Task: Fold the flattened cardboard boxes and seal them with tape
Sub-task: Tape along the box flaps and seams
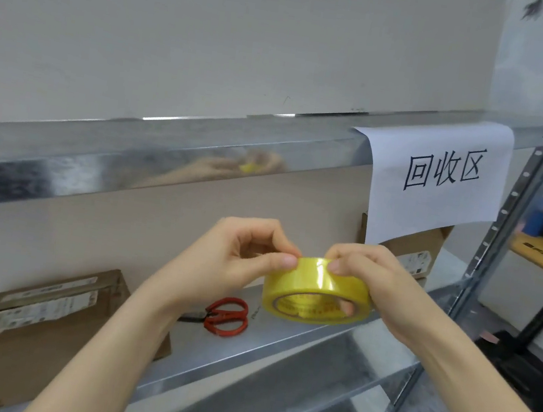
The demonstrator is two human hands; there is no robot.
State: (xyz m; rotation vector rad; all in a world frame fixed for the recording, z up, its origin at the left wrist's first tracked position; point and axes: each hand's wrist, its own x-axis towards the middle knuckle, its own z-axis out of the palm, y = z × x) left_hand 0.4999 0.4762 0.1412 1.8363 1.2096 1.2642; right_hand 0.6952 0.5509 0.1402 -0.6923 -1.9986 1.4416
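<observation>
Two thumbs rested on top of the yellow tape roll [312, 289], their tips near each other but not touching. The left hand [238, 260] pinched the roll's upper edge between thumb and curled forefinger. The right hand [374, 281] wrapped round the far side, one fingertip showing through the core. The roll was held above the metal shelf [278, 355], near the red scissors [227, 316] lying there. A cardboard box [41, 317] sat at the shelf's left, a second box [419, 249] behind a paper sign [439, 179].

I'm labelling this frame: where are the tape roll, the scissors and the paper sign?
tape roll [306, 288], head view, yellow outer band.
scissors [229, 318], head view, red handles.
paper sign [435, 206], head view, printed face.
</observation>
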